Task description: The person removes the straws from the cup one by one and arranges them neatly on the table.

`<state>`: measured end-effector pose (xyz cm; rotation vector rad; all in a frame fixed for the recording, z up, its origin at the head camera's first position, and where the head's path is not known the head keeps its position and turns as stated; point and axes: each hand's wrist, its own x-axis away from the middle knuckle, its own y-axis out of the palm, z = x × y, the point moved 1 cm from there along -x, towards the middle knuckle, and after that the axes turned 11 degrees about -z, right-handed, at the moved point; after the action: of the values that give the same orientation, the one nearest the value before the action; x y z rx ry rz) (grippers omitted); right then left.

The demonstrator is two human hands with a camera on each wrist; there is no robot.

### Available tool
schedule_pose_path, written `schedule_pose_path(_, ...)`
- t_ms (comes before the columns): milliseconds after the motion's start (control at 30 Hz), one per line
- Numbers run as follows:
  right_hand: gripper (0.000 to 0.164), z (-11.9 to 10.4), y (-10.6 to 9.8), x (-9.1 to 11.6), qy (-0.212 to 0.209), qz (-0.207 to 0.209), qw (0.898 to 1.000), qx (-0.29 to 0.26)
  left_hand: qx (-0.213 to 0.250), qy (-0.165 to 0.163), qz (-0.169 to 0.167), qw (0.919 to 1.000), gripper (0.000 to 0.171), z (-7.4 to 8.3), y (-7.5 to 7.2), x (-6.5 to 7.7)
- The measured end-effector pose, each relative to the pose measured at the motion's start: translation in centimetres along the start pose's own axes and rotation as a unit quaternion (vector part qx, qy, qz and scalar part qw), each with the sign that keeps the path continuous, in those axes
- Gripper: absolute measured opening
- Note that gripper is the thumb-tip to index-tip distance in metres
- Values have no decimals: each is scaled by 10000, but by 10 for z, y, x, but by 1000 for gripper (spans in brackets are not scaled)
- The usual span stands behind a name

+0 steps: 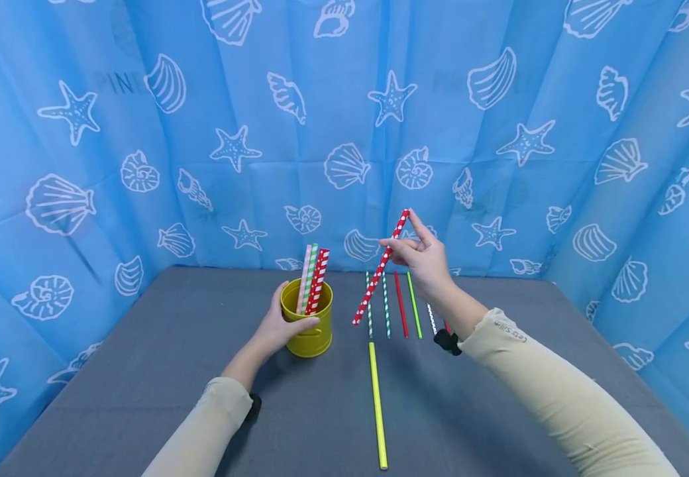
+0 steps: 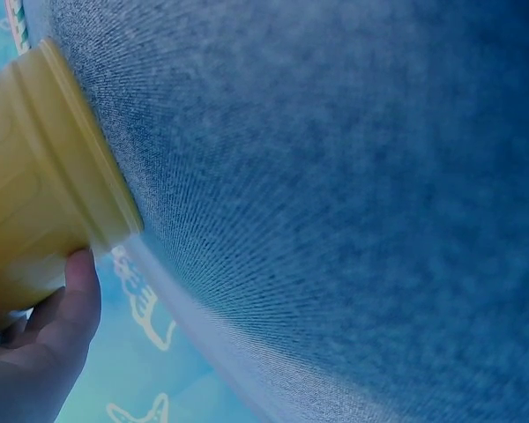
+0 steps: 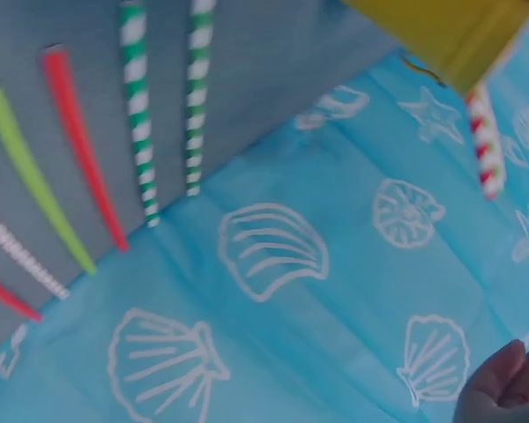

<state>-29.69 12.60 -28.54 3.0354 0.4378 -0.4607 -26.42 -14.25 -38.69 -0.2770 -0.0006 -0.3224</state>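
My left hand point(image 1: 279, 329) grips a yellow metal bucket point(image 1: 311, 344), its thumb lying across the front below the rim. In the left wrist view the fingers point(image 2: 81, 286) curl against the bucket's side. Several paper straws point(image 1: 315, 281) stand in the bucket, leaning right: pale pink, green-striped and red-striped ones show. Above the table, right of the bucket, my right hand point(image 1: 430, 262) pinches a red straw with white spots point(image 1: 374, 285). That straw is tilted, its upper end by the fingertips and its lower end free. Only fingertips of this hand show in the right wrist view.
On the grey table point(image 1: 171, 358) behind the right hand lies a row of straws: two green-striped ones point(image 1: 387, 305), a red one point(image 1: 401, 305), a lime one point(image 1: 414, 305) and others partly hidden. A yellow straw point(image 1: 377, 407) lies nearer me. A blue curtain point(image 1: 297, 132) hangs around the table.
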Motion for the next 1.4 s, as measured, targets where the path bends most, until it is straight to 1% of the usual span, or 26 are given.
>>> schedule_pose_path(133,69,5,-8,9,-3,-272,9985,485,4,32,-15,10000,101,-3,0,-2)
schedule_pose_path(200,66,7,-11,14,-9,-391,9964,747,-47,37,25,10000,102,-14,-2,-9)
schedule_pose_path(333,60,13,-17,22,108,-605,9914,1158,-89,25,44,9999,102,-13,-1,-8)
schedule_pose_path(500,58,26,-23,33,275,-999,9832,1503,-74,21,49,10000,103,-14,-2,-9)
schedule_pose_path(633,57,41,-28,43,341,-1336,9766,1652,-32,60,9,10000,102,-15,-3,-9)
schedule_pose_path(733,57,51,-31,50,448,-1558,9711,1750,-13,31,4,10000,103,-15,-3,-9)
schedule_pose_path(833,58,60,-33,56,545,-1713,9661,1851,-38,-27,30,10000,104,-14,-3,-8)
schedule_pose_path(1033,60,74,-37,66,674,-1960,9595,1909,-42,-78,65,9999,105,-13,-2,-8)
schedule_pose_path(1233,60,92,-38,75,1009,-2316,9481,1932,-42,-49,32,10000,104,-13,-1,-10)
schedule_pose_path(1400,58,103,-35,81,1268,-2515,9379,2026,-43,-62,38,10000,104,-14,-2,-10)
